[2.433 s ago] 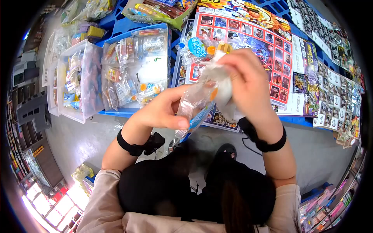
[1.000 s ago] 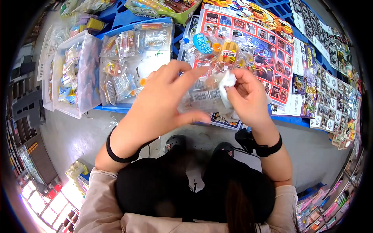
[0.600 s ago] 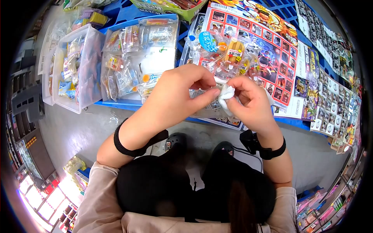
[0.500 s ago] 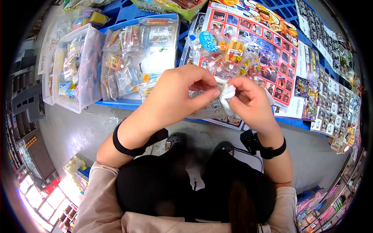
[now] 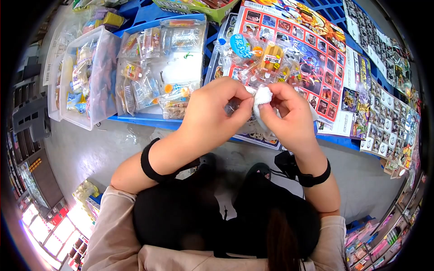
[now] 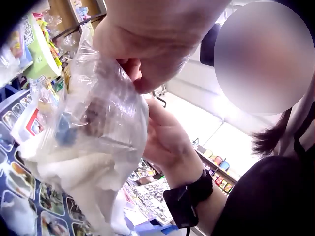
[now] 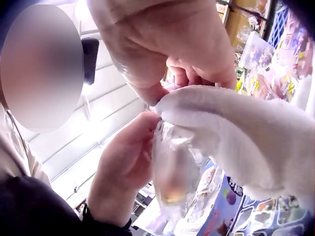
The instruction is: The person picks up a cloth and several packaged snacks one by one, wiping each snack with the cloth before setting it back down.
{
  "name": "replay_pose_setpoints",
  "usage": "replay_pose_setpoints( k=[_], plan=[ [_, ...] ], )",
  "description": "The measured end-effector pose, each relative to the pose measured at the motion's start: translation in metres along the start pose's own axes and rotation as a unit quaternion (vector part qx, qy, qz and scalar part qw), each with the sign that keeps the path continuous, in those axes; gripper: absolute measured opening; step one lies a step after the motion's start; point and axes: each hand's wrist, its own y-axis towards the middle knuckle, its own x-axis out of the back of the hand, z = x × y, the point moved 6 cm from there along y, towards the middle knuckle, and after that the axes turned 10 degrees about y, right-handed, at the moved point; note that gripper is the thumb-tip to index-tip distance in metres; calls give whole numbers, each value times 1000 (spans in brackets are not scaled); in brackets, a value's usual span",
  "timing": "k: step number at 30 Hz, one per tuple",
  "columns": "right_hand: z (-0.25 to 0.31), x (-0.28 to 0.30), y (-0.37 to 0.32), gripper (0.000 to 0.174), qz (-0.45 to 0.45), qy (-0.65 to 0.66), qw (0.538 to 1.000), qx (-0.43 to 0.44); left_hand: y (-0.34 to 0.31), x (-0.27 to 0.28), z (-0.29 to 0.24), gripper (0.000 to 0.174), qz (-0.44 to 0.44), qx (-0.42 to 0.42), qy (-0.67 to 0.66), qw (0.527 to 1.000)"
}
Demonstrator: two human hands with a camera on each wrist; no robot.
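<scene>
My left hand (image 5: 210, 108) pinches the top edge of a clear plastic packet (image 6: 106, 115) between thumb and fingers; the packet hangs below it in the left wrist view. Beside it, my right hand (image 5: 289, 113) pinches a white cloth (image 5: 261, 100) against the packet's edge, the fingertips of both hands nearly meeting. The cloth (image 7: 236, 132) drapes down past the packet in the right wrist view. Beyond the hands, a packet with a yellow item (image 5: 271, 58) and a blue-labelled packet (image 5: 242, 46) lie on a red-bordered picture sheet (image 5: 323, 74).
A blue-edged tray (image 5: 183, 63) of clear packets stands left of the sheets, next to a translucent bin (image 5: 101, 90) of packets. A green box (image 5: 212, 12) sits at the back. More printed sheets (image 5: 389, 117) lie at the right.
Earlier, my left hand held the packet upright, then opened away from it; now its thumb and fingers pinch the edge. The right hand with the cloth has come down beside it.
</scene>
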Motion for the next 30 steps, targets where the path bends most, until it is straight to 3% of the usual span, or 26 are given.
replay_pose_setpoints(
  k=[9, 11, 13, 17, 20, 22, 24, 28, 30],
  plan=[
    [-19, 12, -13, 21, 46, -28, 998, -24, -3, 4, -3, 8, -24, -55, 18, 998],
    [-17, 11, -15, 20, 52, -20, 998, -36, 1, 2, 2, 9, -2, -17, 2, 1000],
    [-11, 8, -15, 19, 20, 120, 990, -65, 1, -2, 6, 9, 22, 21, -14, 999],
    [-3, 4, -11, 19, 12, 121, 991, -55, 0, -5, 2, 8, 23, 9, -27, 999],
    [-2, 5, -7, 20, 0, 89, 995, -39, 0, -6, -2, 8, 26, -23, 0, 999],
    [3, 3, -6, 20, 30, -35, 999, 4, -1, -6, -4, 7, 18, -44, 22, 999],
    [1, 7, -7, 20, 35, -46, 998, -20, -1, 0, 1, 9, -51, -30, -37, 998],
    [-6, 11, -16, 19, 41, -14, 998, -42, 0, 10, 8, 8, -66, 6, -90, 994],
    [-9, 16, -19, 19, 42, 11, 998, -44, -2, 7, 17, 9, -52, 82, -181, 979]
  ],
)
